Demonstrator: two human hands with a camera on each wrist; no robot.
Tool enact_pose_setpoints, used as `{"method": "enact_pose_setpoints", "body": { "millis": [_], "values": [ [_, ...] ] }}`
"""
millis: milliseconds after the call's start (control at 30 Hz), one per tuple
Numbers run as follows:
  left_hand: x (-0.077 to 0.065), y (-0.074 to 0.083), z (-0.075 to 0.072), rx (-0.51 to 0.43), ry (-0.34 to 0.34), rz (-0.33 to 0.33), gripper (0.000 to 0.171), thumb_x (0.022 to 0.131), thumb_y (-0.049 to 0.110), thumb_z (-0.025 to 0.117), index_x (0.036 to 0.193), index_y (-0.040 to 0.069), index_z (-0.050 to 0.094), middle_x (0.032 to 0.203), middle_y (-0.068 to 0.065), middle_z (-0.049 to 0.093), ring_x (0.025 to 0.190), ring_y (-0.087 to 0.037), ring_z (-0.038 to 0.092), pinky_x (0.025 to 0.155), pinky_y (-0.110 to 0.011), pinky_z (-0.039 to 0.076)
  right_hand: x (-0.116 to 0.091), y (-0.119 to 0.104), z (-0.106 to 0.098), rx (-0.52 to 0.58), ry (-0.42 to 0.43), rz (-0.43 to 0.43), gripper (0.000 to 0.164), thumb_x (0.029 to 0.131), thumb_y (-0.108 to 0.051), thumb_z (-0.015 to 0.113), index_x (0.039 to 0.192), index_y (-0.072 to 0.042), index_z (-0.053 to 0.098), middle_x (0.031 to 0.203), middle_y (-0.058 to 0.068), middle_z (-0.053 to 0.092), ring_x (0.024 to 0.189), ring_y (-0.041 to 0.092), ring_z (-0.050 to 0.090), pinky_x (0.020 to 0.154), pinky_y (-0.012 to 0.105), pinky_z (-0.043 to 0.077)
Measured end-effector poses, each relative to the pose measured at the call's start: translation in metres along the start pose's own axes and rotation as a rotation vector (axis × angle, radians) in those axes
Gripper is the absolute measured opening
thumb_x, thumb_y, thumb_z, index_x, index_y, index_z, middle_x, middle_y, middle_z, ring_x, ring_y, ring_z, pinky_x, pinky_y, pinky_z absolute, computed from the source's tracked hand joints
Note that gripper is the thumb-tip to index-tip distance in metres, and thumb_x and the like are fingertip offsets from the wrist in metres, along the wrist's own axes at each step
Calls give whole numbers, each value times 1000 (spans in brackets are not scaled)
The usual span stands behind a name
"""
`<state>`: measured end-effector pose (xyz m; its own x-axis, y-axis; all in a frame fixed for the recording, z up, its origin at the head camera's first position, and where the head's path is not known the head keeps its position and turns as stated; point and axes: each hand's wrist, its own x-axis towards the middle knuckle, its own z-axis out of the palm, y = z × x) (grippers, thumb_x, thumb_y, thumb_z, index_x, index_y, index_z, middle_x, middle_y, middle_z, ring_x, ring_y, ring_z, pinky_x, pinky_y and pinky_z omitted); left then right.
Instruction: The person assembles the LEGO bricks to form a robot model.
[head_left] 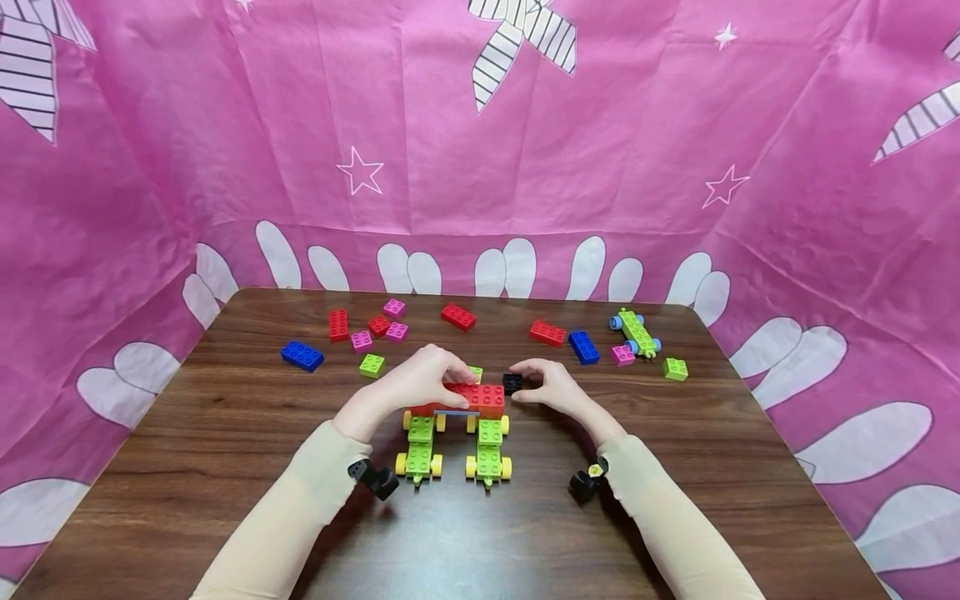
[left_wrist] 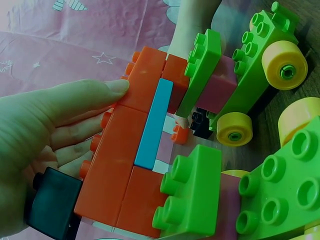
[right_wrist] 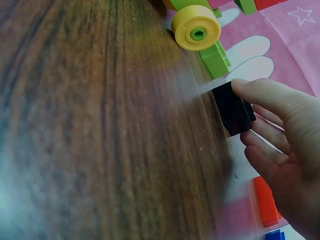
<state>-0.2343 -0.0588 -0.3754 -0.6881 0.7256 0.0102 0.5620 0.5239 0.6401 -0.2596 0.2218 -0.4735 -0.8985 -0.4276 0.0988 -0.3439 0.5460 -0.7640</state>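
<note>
Two lime-green wheeled bases with yellow wheels, the left base (head_left: 419,454) and the right base (head_left: 489,457), stand side by side on the table. Red bricks (head_left: 489,400) bridge their far ends, with a blue strip (left_wrist: 154,125) beneath. My left hand (head_left: 420,383) grips this red bridge from above, its thumb on the near side among the studs. Close to the left palm, a black brick (left_wrist: 54,202) sits at one end of the bridge. Just right of the bridge, my right hand (head_left: 555,390) pinches another black brick (head_left: 512,383) between thumb and fingers, low over the tabletop.
Behind the hands lie several red, pink and green bricks, a blue brick (head_left: 302,356) at left and another blue brick (head_left: 583,347) at right. A green base with blue wheels (head_left: 637,333) stands back right, beside a pink brick (head_left: 622,355). Pink cloth (head_left: 450,183) hangs around the table.
</note>
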Motion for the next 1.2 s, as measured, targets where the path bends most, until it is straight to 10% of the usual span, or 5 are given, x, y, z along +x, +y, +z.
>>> {"method": "enact_pose_setpoints", "body": {
  "millis": [1200],
  "values": [
    [0, -1, 0, -5, -4, 0, 37, 81, 17, 78, 115, 4, 70, 110, -5, 72, 97, -15, 68, 86, -29, 55, -1, -10, 3, -65, 55, 24, 38, 82, -20, 77, 116, -7, 68, 110, 11, 69, 100, 25, 62, 89, 43, 51]
  ]
}}
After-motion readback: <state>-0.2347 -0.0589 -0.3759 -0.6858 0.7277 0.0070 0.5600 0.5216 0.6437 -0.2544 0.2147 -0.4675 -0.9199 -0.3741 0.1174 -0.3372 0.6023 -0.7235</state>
